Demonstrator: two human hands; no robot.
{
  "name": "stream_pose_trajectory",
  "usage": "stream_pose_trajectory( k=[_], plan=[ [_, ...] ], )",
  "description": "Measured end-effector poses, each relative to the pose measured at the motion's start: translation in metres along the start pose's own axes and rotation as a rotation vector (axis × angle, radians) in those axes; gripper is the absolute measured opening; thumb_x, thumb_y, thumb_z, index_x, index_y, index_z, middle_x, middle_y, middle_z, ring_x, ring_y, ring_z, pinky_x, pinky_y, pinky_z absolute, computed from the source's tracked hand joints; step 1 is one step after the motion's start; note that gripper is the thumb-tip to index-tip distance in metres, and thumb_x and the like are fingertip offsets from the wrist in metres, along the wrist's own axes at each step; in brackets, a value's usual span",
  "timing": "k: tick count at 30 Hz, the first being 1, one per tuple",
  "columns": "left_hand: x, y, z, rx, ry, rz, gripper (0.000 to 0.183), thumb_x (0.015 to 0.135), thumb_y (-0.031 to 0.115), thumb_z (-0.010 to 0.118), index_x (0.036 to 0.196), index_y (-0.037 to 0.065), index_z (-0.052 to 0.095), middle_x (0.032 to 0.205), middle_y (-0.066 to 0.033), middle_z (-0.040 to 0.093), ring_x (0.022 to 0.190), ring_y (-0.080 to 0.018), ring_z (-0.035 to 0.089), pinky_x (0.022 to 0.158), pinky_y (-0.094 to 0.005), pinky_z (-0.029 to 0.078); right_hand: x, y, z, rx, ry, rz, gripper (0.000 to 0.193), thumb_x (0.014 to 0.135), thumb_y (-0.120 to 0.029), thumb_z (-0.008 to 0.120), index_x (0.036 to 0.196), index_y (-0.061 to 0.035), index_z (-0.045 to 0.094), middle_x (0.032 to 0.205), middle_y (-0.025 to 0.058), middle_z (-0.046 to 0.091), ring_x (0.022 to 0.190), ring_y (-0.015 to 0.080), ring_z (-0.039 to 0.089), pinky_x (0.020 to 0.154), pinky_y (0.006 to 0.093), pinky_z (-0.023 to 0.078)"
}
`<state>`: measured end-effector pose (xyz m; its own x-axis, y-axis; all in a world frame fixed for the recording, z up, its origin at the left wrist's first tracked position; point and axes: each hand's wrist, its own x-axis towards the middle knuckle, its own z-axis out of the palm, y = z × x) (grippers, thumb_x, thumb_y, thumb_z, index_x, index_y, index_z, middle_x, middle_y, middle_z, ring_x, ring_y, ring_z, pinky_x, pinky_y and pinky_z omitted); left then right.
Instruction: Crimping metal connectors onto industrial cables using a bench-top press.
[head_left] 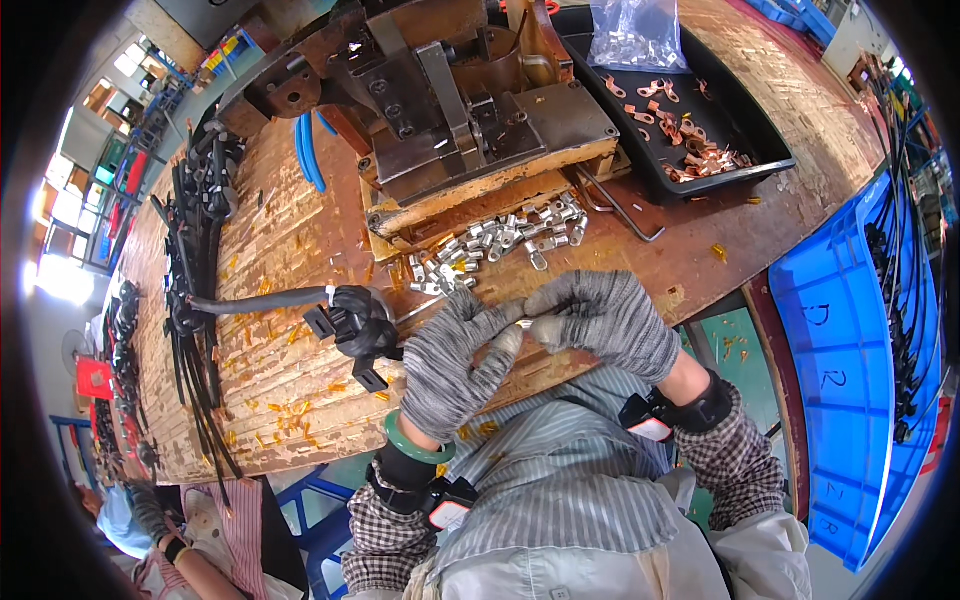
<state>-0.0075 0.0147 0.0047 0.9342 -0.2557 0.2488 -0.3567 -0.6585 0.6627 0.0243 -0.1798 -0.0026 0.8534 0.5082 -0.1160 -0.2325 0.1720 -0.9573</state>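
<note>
My left hand [447,362] and my right hand [612,322], both in grey striped knit gloves, meet fingertip to fingertip near the table's front edge. Between the pinched fingers shows a small shiny tip [525,323], too small and covered to name. Just left of my left hand lies a black connector [358,322] on a thick grey cable [262,301]; a thin grey lead runs from it toward that hand. Beyond my hands is a loose pile of silver cable lugs [500,240], in front of a dark metal press [450,110].
A black tray [770,165] with copper lugs [700,150] and a clear bag [636,38] stands back right, near a bent hex key [630,212]. Bundled black cables [190,260] lie left. A blue crate [830,370] holds cables at right. Another person's gloved hand [148,512] shows lower left.
</note>
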Motion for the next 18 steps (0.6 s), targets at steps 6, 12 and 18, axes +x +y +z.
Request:
stream_pose_trajectory(
  k=[6,12,18],
  plan=[
    [0.000,-0.001,-0.004,-0.196,0.010,-0.039,0.026,0.077,0.016,0.063,0.099,0.004,0.059,0.080,-0.0120,0.056,0.072,-0.0225,0.058,0.066,-0.0289,0.048,0.006,-0.005,0.007,-0.237,0.009,-0.060,0.024,0.076,-0.010,0.067,0.097,0.0003,0.060,0.082,0.0030,0.062,0.075,0.0074,0.056,0.069,0.0210,0.047],
    [-0.001,-0.003,-0.006,-0.235,0.007,-0.091,0.020,0.074,0.004,0.064,0.093,0.003,0.059,0.079,-0.0053,0.057,0.071,-0.0136,0.056,0.065,-0.0251,0.046,-0.003,0.007,0.012,0.000,0.058,0.006,0.024,0.076,-0.010,0.067,0.096,0.0003,0.060,0.080,0.0028,0.062,0.073,0.0064,0.056,0.065,0.0201,0.047],
    [-0.010,-0.018,-0.002,-0.143,0.018,0.045,0.018,0.074,0.012,0.065,0.090,0.005,0.061,0.086,-0.0115,0.057,0.080,-0.0279,0.058,0.070,-0.0325,0.047,0.007,0.003,0.013,0.060,-0.009,0.051,0.021,0.076,-0.009,0.066,0.093,0.0020,0.060,0.077,0.0046,0.062,0.068,0.0087,0.059,0.060,0.0208,0.048]
  ],
)
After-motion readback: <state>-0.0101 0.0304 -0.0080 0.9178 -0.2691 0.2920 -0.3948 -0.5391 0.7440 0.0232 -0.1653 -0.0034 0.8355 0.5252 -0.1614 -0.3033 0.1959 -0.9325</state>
